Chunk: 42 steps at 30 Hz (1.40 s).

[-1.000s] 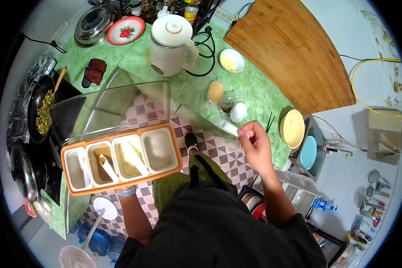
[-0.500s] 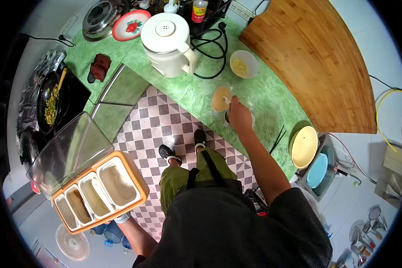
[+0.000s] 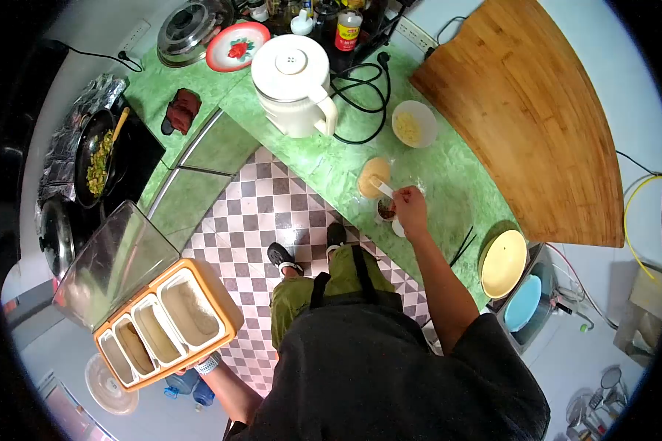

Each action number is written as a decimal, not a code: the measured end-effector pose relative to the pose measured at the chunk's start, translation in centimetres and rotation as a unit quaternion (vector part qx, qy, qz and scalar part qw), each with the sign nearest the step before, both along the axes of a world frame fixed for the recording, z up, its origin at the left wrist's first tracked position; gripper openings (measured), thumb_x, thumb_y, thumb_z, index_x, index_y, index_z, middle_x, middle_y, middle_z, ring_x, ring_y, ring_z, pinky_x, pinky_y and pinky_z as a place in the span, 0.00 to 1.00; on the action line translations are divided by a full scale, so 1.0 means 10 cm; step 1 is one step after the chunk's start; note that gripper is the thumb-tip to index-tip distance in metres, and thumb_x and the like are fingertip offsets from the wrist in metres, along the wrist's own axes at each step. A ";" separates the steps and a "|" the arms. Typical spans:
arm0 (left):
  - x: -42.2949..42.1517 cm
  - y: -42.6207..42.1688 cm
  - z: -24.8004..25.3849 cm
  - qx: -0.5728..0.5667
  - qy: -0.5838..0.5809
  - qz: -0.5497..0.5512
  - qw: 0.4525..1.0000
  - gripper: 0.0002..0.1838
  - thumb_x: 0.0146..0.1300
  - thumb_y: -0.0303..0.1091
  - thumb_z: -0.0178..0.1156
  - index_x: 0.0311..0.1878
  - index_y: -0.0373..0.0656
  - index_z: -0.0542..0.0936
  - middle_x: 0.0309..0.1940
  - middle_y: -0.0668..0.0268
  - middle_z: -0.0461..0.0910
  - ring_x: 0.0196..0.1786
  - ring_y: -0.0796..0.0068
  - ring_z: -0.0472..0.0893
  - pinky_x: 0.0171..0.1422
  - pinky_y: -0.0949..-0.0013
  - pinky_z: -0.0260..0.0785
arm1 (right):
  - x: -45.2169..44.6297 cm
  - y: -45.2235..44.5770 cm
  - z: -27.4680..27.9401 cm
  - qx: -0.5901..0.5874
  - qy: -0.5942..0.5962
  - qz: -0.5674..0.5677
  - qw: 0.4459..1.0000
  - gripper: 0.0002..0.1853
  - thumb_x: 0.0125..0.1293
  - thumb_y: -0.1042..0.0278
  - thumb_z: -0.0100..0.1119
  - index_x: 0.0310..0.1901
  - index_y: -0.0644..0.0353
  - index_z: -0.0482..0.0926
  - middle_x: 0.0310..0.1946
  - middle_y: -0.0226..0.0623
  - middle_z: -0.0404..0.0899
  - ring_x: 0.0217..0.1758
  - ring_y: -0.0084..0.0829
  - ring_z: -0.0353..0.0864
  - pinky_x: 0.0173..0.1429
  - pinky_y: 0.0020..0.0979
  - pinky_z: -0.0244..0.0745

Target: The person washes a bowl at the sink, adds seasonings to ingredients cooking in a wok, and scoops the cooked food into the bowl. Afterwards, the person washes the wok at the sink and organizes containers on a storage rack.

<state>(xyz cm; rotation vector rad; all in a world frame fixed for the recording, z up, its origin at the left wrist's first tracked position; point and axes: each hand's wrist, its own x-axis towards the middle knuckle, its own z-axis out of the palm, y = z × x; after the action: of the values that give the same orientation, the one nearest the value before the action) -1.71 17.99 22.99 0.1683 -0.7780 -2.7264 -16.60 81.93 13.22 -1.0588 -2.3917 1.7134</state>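
Compared with a second ago, the right hand [image 3: 410, 208] has come in over the table [image 3: 331, 165], and the seasoning box [image 3: 232, 322] has swung lower and away from it on the left. The right fingers are closed in a pinch on the end of a white spoon [image 3: 384, 188], which reaches from them to just over the round container of tan contents [image 3: 371, 177]. Close beside those fingers are a small container of dark red bits [image 3: 386, 209] and a white lid [image 3: 399, 227], partly behind the hand; beyond them stands a white bowl [image 3: 429, 120] with pale bits. The left hand [image 3: 193, 366] bears the box from beneath at its near edge; its fingers are mostly hidden, so I cannot tell how far they bend. The clear cover [image 3: 118, 257] stands raised on the far side of the box from those fingers. The spoon looks light, stiff and smooth, best pinched at the handle end, level so that loose grains do not spill. The box is probably heavier and awkward, its weight spread across four tubs, so it wants a broad grip under the base rather than by the thin, likely brittle cover
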 end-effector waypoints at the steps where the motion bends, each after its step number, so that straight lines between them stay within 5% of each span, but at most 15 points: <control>1: 0.02 -0.01 0.01 0.000 0.001 0.004 1.000 0.56 0.41 0.52 0.77 0.74 0.47 0.62 0.75 0.60 0.61 0.76 0.53 0.60 0.78 0.35 0.50 | -0.01 -0.01 0.14 -0.019 0.005 -0.008 1.000 0.06 0.69 0.73 0.59 0.39 0.64 0.73 0.25 0.35 0.78 0.24 0.24 0.76 0.29 0.27 0.70; 5: 0.06 -0.09 -0.03 0.006 0.006 0.015 1.000 0.56 0.41 0.52 0.77 0.74 0.47 0.62 0.75 0.60 0.61 0.76 0.53 0.60 0.78 0.35 0.49 | -0.01 0.05 0.33 -0.065 0.020 -0.026 0.997 0.07 0.70 0.71 0.59 0.38 0.65 0.72 0.23 0.37 0.78 0.24 0.27 0.77 0.29 0.32 0.70; 13: 0.15 -0.47 -0.20 0.028 0.028 0.041 0.998 0.54 0.42 0.52 0.77 0.74 0.47 0.63 0.74 0.60 0.62 0.76 0.52 0.61 0.77 0.34 0.49 | 0.04 -0.14 0.90 -0.131 0.036 -0.046 0.990 0.05 0.71 0.72 0.58 0.40 0.63 0.73 0.24 0.33 0.76 0.22 0.19 0.70 0.24 0.23 0.62; 25: 0.49 -1.70 -0.55 0.065 0.057 0.133 0.987 0.52 0.43 0.51 0.76 0.73 0.46 0.65 0.74 0.60 0.63 0.76 0.52 0.62 0.77 0.32 0.49 | -0.05 -1.48 2.14 -0.145 0.079 0.016 0.986 0.03 0.71 0.74 0.56 0.37 0.61 0.75 0.21 0.28 0.73 0.19 0.15 0.63 0.21 0.21 0.53; 35: 0.80 -2.07 -0.80 0.053 0.083 0.259 0.961 0.51 0.44 0.51 0.75 0.73 0.46 0.66 0.74 0.60 0.64 0.75 0.51 0.62 0.77 0.31 0.49 | -1.55 -3.00 2.39 -0.227 0.040 0.204 0.951 0.02 0.70 0.76 0.56 0.38 0.61 0.75 0.21 0.26 0.69 0.19 0.15 0.60 0.22 0.21 0.50; 42: 1.25 -1.77 -0.90 0.043 0.075 0.365 0.927 0.50 0.45 0.51 0.75 0.72 0.46 0.67 0.73 0.60 0.65 0.75 0.51 0.63 0.77 0.30 0.49 | -3.30 -4.36 2.59 -0.149 0.077 0.392 0.904 0.03 0.70 0.74 0.57 0.37 0.61 0.75 0.24 0.29 0.75 0.21 0.16 0.67 0.23 0.21 0.55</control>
<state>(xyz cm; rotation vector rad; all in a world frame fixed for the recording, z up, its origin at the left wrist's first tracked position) 10.76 0.30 14.01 0.2131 -0.4299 -2.0306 -49.55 38.30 39.14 0.1264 -2.6848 2.3086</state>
